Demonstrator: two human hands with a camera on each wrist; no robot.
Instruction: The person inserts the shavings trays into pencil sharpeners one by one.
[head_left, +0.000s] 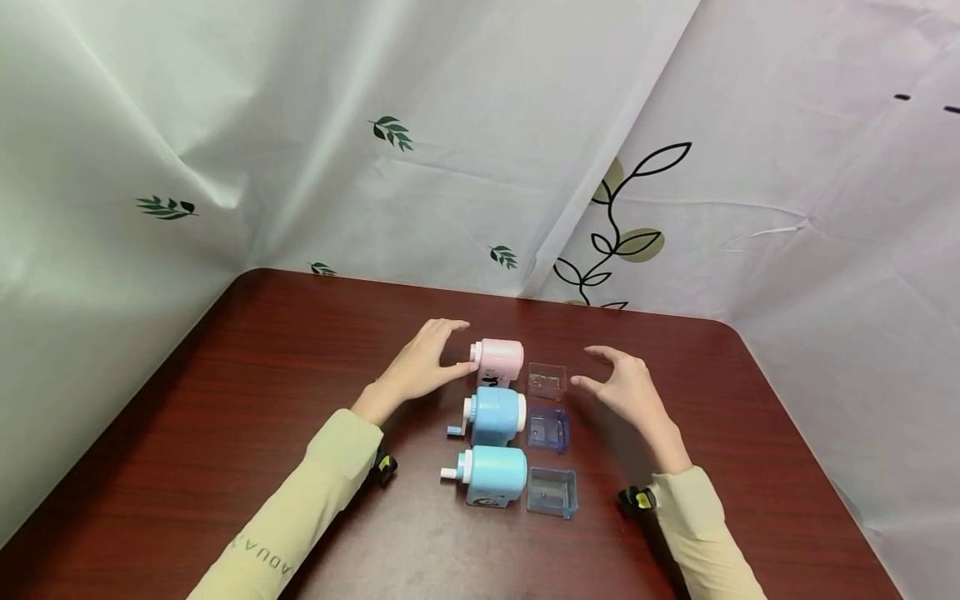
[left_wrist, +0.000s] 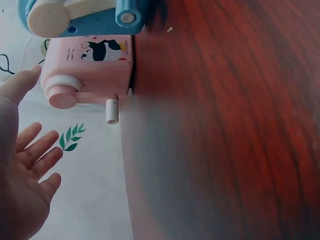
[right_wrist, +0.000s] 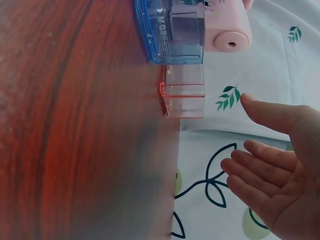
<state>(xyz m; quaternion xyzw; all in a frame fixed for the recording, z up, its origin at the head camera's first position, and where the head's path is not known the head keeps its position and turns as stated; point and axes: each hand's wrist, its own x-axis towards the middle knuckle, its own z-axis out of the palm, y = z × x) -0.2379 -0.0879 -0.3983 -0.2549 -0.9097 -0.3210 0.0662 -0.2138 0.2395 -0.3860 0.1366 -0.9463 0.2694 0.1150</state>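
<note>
A pink pencil sharpener (head_left: 502,355) with a panda print and a crank (left_wrist: 92,97) stands farthest back in a row. Beside its crank end is my left hand (head_left: 422,365), thumb and fingers spread apart, holding nothing. To the sharpener's right lies a clear pink shavings drawer (head_left: 547,381) with bits of debris in it. My right hand (head_left: 628,390) hovers just right of this drawer, its thumb apart from the extended fingers and nothing in it. In the right wrist view the pencil hole (right_wrist: 231,44) of the pink sharpener faces the right hand's side.
Nearer me stand a blue sharpener (head_left: 495,410) and a light blue sharpener (head_left: 499,468), cranks to the left. A blue-violet drawer (head_left: 548,429) and a grey-blue drawer (head_left: 552,492) lie to their right. Printed curtains (head_left: 465,192) hang behind the dark red table (head_left: 300,333).
</note>
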